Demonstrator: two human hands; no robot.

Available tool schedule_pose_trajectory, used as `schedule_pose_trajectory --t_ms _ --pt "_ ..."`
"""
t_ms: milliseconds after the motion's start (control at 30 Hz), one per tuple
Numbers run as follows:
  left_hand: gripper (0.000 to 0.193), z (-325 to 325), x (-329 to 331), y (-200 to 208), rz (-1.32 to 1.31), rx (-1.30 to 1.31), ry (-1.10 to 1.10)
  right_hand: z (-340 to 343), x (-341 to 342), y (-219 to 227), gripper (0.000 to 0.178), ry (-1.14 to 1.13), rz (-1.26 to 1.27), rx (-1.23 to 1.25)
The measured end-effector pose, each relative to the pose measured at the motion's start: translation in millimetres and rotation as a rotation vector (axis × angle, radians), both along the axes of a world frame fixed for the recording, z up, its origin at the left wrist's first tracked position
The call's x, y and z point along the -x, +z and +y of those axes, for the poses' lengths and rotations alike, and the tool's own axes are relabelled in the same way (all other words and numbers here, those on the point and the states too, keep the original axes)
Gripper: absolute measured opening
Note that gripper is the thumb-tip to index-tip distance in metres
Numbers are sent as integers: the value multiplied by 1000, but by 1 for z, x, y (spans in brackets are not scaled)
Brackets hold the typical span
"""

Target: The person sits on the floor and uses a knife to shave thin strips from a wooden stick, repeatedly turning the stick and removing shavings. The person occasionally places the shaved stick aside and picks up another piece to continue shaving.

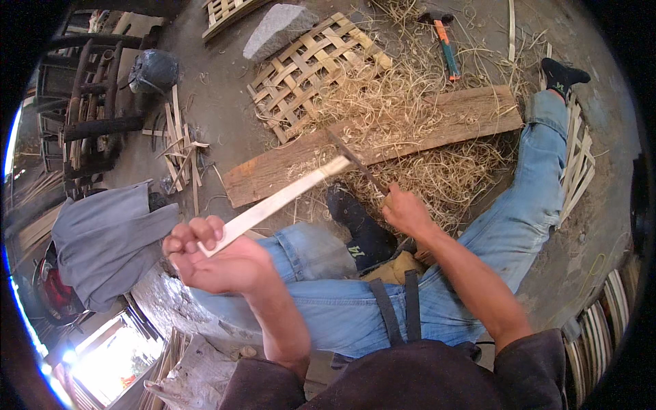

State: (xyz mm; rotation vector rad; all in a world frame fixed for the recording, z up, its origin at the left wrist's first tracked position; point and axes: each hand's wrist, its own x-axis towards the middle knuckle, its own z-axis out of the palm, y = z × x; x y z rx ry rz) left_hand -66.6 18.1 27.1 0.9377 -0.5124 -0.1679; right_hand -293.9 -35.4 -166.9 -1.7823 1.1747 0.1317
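Observation:
My left hand (222, 263) is closed around the near end of a pale, flat bamboo or wooden strip (270, 205), its thumb side turned up. The strip slants up and away to the right. At its far end lies a knife (369, 177), its narrow dark blade crossing the strip above a wooden board (478, 116). My right hand (408, 213) grips the knife's handle, which is mostly hidden in the fist. Thin curled shavings (447, 174) cover part of the board and heap up on both sides of it.
Beyond the board lie a woven slat panel (283, 85), a grey stone (277, 31) and a hammer (446, 51) with an orange-and-green handle. Loose strips (179, 147) lie at the left, near a draped grey cloth (102, 239). My outstretched leg (523, 178) borders the shavings on the right.

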Motion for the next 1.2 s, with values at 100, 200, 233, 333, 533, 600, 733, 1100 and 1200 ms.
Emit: schedule_pose_trajectory --t_ms 100,200,233,333,533,600,733,1100,1200 --pt "17 32 -36 33 -31 87 -10 -3 5 -5 31 38 9 65" --pt "17 68 -67 60 -10 238 -203 0 5 -14 35 42 26 122" --pt "18 75 -73 65 13 272 -256 1 7 -17 37 66 28 168" --pt "20 89 -87 55 197 351 -386 0 7 -18 49 65 -69 348" --pt "21 94 -93 33 465 455 -532 -20 -23 100 63 -244 -869 -94" --pt "22 93 -96 27 493 446 -560 -18 -30 130 55 -155 -1041 -287" --pt "21 95 -101 22 517 476 -564 -28 -20 132 26 -314 -898 -470" --pt "19 86 -105 13 291 395 -466 -39 6 101 63 -417 -672 -737" --pt "20 58 -89 -6 72 191 -211 -9 9 27 49 -184 -155 -21"
